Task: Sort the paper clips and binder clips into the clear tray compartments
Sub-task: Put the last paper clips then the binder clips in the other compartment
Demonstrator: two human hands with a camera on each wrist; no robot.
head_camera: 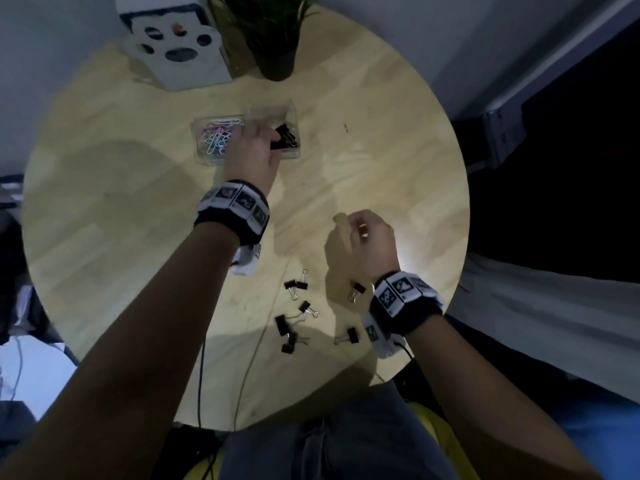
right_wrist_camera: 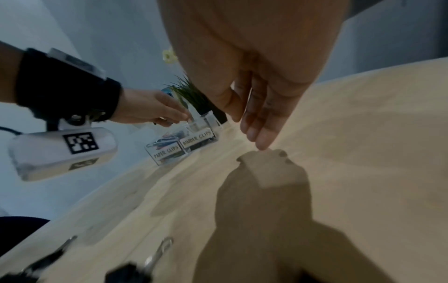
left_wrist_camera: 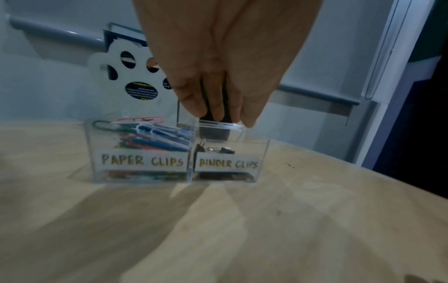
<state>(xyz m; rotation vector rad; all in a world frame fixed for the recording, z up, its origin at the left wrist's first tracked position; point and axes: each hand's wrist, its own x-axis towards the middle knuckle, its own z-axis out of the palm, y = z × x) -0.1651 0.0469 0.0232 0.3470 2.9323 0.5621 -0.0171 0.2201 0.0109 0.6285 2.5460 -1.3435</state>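
A clear two-compartment tray [head_camera: 295, 154] [left_wrist_camera: 263, 153] [right_wrist_camera: 213, 121] stands on the round wooden table [head_camera: 104, 209]. Coloured paper clips [head_camera: 216, 138] [left_wrist_camera: 150, 137] fill its left compartment, and black binder clips [head_camera: 288, 138] [left_wrist_camera: 224, 149] lie in the right one. My left hand [head_camera: 256, 147] [left_wrist_camera: 218, 113] [right_wrist_camera: 150, 109] hovers over the binder-clip side, fingers straight and pointing down; I see nothing held. My right hand [head_camera: 363, 233] [right_wrist_camera: 257, 124] hangs relaxed above the bare table, holding nothing. Several loose binder clips [head_camera: 304, 308] [right_wrist_camera: 126, 271] lie near the front edge, left of my right wrist.
A dark plant pot [head_camera: 277, 60] and a white box with paw-shaped cut-outs [head_camera: 180, 50] [left_wrist_camera: 116, 63] stand behind the tray. Thin cables [head_camera: 199, 375] run off the table's front edge. My knees are below that edge.
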